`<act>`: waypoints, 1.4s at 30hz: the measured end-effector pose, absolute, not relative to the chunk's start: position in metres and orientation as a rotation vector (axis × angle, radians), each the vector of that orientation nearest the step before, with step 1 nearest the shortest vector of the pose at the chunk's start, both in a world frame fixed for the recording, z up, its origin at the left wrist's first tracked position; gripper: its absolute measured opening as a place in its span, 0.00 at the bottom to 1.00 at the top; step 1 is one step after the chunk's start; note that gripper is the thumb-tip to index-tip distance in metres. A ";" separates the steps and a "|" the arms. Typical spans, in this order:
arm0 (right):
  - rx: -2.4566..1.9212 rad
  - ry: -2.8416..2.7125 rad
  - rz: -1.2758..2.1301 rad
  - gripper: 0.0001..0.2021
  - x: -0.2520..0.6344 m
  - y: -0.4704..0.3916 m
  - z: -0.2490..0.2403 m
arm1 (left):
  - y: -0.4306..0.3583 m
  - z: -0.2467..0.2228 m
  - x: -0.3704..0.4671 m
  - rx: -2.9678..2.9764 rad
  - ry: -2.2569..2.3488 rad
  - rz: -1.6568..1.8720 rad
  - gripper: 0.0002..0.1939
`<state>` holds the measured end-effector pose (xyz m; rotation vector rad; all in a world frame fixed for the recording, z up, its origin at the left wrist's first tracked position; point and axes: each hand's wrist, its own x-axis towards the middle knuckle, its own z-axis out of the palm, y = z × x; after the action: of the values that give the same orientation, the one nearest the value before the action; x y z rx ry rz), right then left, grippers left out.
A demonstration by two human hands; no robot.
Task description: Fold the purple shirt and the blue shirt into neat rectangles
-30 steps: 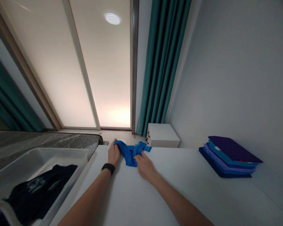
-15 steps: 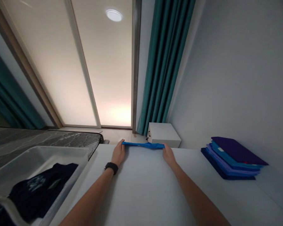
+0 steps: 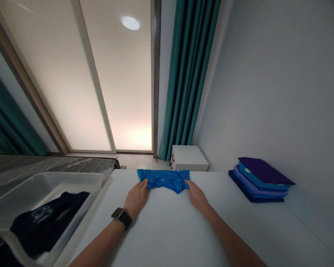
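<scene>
A bright blue shirt (image 3: 167, 179) lies bunched and partly spread along the far edge of the white table (image 3: 167, 226). Its near edge is uneven and a small light mark shows near its middle. My left hand (image 3: 137, 196), with a black watch (image 3: 122, 217) on the wrist, grips the shirt's near left corner. At the near right corner, my right hand (image 3: 197, 194) pinches the cloth between thumb and fingers. Folds hide the garment's full shape.
On the right, a stack of folded blue and purple clothes (image 3: 261, 180) sits near the wall. A translucent bin (image 3: 96, 178) at left holds dark navy clothing (image 3: 50, 218). Beyond the table are a small white cabinet (image 3: 189, 155), a teal curtain (image 3: 187, 81) and a grey mattress (image 3: 80, 163).
Both hands have come nearer to me. The shirt was a thin taut strip between them; now it rests on the table, showing more of its cloth.
</scene>
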<state>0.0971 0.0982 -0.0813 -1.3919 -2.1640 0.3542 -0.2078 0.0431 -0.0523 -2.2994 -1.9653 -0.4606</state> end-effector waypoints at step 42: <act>-1.237 -2.599 0.234 0.25 0.073 0.046 -0.049 | 0.016 -0.054 -0.219 -2.265 -1.965 -0.492 0.28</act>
<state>0.0733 0.0460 -0.0490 -1.2371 -2.5992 0.2344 -0.2194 0.0157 -0.0538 -2.2647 -1.9649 -0.4923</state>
